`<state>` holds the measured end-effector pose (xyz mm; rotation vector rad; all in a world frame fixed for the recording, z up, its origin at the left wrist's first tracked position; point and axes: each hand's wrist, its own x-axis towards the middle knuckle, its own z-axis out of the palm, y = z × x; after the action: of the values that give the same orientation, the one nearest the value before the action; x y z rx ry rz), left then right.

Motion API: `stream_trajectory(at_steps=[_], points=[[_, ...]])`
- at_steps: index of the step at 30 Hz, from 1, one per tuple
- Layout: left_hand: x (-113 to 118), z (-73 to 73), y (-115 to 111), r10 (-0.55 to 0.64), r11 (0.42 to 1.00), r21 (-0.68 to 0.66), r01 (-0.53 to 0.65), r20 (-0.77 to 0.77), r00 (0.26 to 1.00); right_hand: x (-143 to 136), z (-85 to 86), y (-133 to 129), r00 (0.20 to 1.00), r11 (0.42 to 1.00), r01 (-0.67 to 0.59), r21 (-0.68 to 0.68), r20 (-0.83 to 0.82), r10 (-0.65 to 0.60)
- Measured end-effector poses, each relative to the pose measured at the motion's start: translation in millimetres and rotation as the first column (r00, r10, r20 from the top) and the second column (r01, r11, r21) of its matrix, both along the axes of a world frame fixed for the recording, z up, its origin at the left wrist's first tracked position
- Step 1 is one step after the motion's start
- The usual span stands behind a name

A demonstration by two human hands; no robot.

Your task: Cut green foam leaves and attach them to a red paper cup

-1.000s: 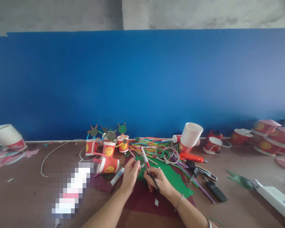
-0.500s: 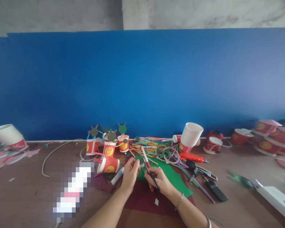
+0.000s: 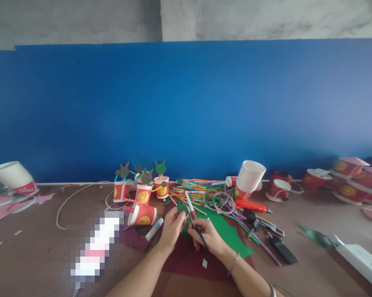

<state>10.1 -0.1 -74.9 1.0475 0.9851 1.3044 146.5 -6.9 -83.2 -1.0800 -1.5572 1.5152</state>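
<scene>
My left hand [image 3: 172, 229] is closed, pinching a small piece of green paper [image 3: 182, 207] between thumb and fingers. In my right hand [image 3: 208, 234] is a pair of black-handled scissors [image 3: 200, 235], with its blades pointing up and left beside the green piece. Whether the blades touch the paper I cannot make out. Under my hands lie a large green sheet [image 3: 232, 231] and a dark red sheet [image 3: 186, 264]. Just beyond the blades rests a white marker with a red end [image 3: 190, 203]. A white glue stick [image 3: 154, 229] lies left of my left hand.
Paper cups with animal heads [image 3: 144, 194] stand at the back left, one cup [image 3: 142, 215] on its side. Colourful pipe cleaners [image 3: 201, 186] spread behind my hands. To the right are stacked white cups [image 3: 250, 177], an orange cutter [image 3: 250, 205], keys with a black fob [image 3: 281, 248] and a white box [image 3: 359, 258].
My left hand has shifted very slightly beside the scissors. The whole view has moved a little; the things on the table keep their places.
</scene>
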Motion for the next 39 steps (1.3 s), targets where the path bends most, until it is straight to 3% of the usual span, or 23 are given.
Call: stream_trajectory(at_steps=[13,39], points=[[0.0,-1.6,0.7,-0.028,1.000,-0.011,0.028,0.014,1.000,0.5,-6.0,1.3,1.000,1.000,0.017,0.022,-0.010,-0.017],[-1.9,-3.0,0.6,-0.056,0.998,-0.005,0.056,-0.016,0.998,0.6,-1.9,2.2,1.000,1.000,0.001,0.028,-0.007,-0.001]])
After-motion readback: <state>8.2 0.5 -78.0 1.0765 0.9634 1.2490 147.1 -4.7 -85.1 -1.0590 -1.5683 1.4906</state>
